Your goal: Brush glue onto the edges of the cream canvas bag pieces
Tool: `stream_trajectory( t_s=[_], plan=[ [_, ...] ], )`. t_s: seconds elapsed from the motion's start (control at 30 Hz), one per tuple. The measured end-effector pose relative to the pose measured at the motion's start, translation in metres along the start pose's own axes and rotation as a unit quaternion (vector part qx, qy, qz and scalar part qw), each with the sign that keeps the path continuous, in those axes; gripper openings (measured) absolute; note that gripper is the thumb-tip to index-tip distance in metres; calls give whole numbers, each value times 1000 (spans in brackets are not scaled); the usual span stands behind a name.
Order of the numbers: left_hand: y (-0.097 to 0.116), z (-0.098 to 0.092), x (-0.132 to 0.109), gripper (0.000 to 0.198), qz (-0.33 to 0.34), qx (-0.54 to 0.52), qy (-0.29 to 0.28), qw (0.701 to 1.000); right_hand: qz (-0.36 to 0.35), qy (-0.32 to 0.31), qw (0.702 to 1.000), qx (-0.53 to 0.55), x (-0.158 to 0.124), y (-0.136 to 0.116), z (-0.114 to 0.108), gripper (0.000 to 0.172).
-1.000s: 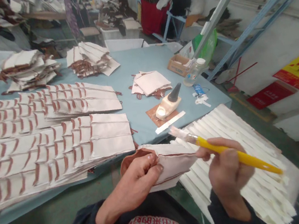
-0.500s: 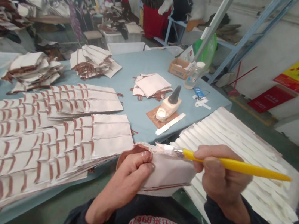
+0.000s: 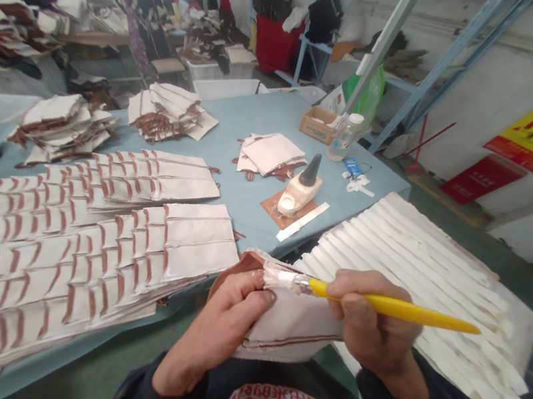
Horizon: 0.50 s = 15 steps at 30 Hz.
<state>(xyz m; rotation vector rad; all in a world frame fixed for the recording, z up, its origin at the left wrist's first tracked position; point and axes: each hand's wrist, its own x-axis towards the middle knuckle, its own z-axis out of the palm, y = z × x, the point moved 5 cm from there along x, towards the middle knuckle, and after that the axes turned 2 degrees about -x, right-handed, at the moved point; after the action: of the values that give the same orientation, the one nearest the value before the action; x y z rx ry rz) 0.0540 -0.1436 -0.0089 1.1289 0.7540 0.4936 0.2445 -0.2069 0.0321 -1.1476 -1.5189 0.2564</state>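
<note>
My left hand (image 3: 225,324) is closed on a whitish piece with a brown edge (image 3: 286,324), held over my lap at the table's near edge. My right hand (image 3: 373,331) grips a yellow-handled brush (image 3: 395,310). Its whitish bristle tip rests on the piece's upper edge, right beside my left fingers. A fanned row of white strips (image 3: 409,271) lies under my right hand.
Overlapping rows of white pieces with brown trim (image 3: 93,254) cover the left of the blue table (image 3: 243,115). A glue bottle (image 3: 300,187) lies on a brown scrap, a small stack (image 3: 272,151) behind it, a cardboard box (image 3: 317,120) and plastic bottle (image 3: 347,133) further right.
The brush has moved left across the piece, from off its right end to its upper left edge near my left fingers. My left hand keeps its grip.
</note>
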Motion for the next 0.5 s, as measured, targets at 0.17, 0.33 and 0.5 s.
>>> stream_trajectory(
  t_s=[0.17, 0.33, 0.5],
  plan=[
    [6, 5, -3, 27, 50, 59, -4, 997, -16, 53, 998, -10, 2, -3, 0, 21],
    [12, 11, -11, 24, 223, 222, 22, 949, 55, 140, 989, 3, 1, -6, -17, 28],
    [9, 13, -19, 35, 382, 334, 63, 859, 84, 86, 992, 48, -9, -12, -25, 20]
  ],
)
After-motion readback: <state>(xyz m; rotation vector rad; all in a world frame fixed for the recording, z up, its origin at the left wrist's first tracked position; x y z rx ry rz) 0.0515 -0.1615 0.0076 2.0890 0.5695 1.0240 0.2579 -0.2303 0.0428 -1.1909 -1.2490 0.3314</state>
